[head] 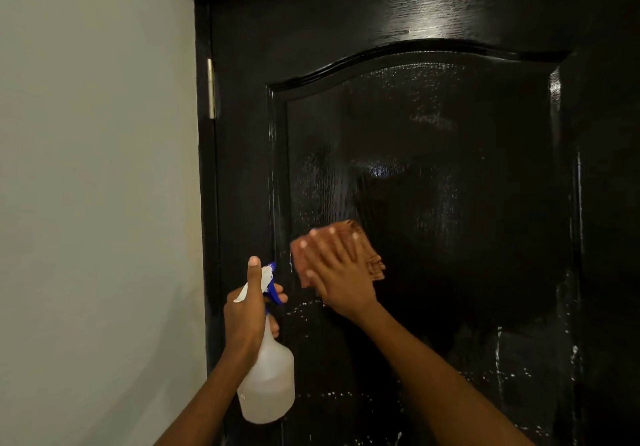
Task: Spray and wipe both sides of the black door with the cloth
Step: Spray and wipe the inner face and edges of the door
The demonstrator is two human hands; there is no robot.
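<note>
A glossy black door (450,168) with an arched raised panel fills the right of the head view, wet with droplets and streaks. My right hand (341,272) lies flat with straight fingers, pressing a folded brown cloth (372,258) against the panel's lower left part. My left hand (247,310) grips the neck of a white spray bottle (268,383) with a blue trigger, thumb up along the head, held close to the door's left stile. The nozzle points at the door.
A pale grey wall (97,186) stands to the left of the door. A metal hinge (211,89) sits on the door's left edge near the top. The black door frame (204,168) runs between wall and door.
</note>
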